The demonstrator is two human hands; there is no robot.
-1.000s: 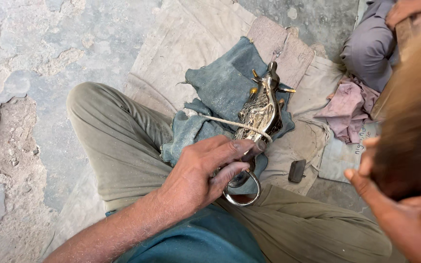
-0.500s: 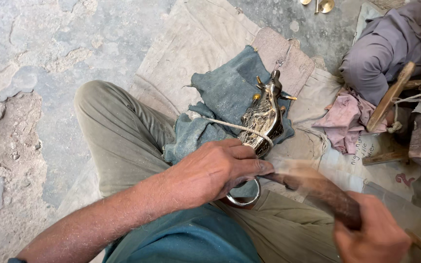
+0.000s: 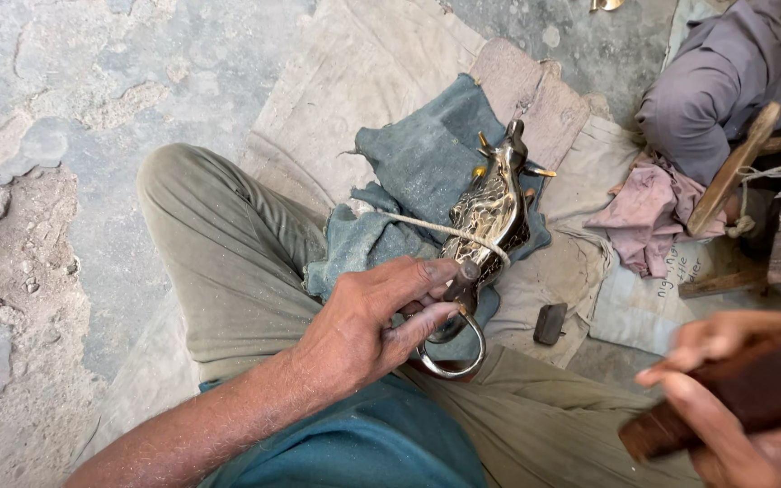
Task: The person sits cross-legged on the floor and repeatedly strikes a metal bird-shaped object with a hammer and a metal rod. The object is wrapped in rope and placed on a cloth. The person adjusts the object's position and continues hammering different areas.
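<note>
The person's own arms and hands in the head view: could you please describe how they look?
Both hands are bare, with no gloves, rings or watch in view. The left hand follows a hairy, uncovered forearm with no sleeve showing. The right hand is blurred at the frame's edge; its arm is out of view.

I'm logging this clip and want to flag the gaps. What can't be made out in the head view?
- Right hand: blurred and cut by the frame edge; its grip on the dark wooden handle is unclear, and the tool's other end is out of frame.
- Metal figurine: its lower end is hidden under the left hand.
- Small dark block: too small to identify.
- Neighbouring person: cut off by the top edge.
</note>
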